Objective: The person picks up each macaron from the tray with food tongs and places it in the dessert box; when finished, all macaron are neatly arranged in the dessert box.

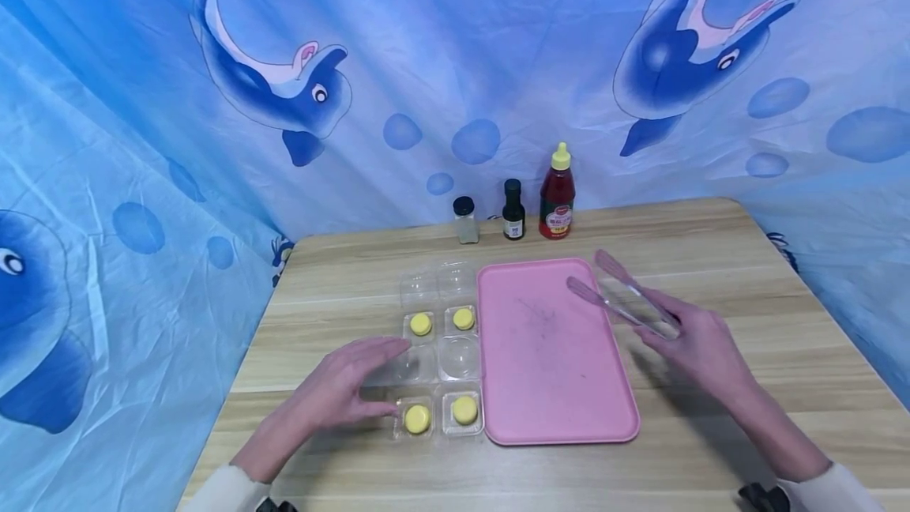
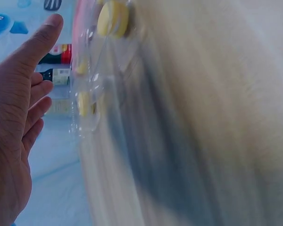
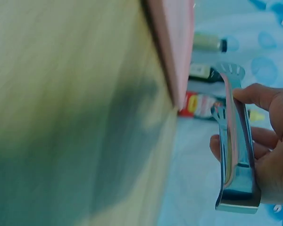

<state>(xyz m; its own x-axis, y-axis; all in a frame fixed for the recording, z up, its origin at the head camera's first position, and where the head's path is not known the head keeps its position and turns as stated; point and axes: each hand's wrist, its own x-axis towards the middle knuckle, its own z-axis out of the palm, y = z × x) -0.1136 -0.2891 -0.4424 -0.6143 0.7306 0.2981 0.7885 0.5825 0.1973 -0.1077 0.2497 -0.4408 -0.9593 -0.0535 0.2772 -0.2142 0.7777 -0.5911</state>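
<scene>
The four yellow macarons [image 1: 465, 410] sit in a clear plastic tray [image 1: 458, 358] on the desk [image 1: 640, 480], directly left of the pink tray [image 1: 554, 370]. The left hand [image 1: 337, 385] is nearer to them: its fingers are apart at the tray's left side, the thumb close to the near-left macaron; whether it touches, I cannot tell. The right hand [image 1: 682, 338] has its fingers clamped on the tongs [image 3: 243, 146], whose long axis points far and left, so most of the pink tray lies between their parted tips and the macarons.
</scene>
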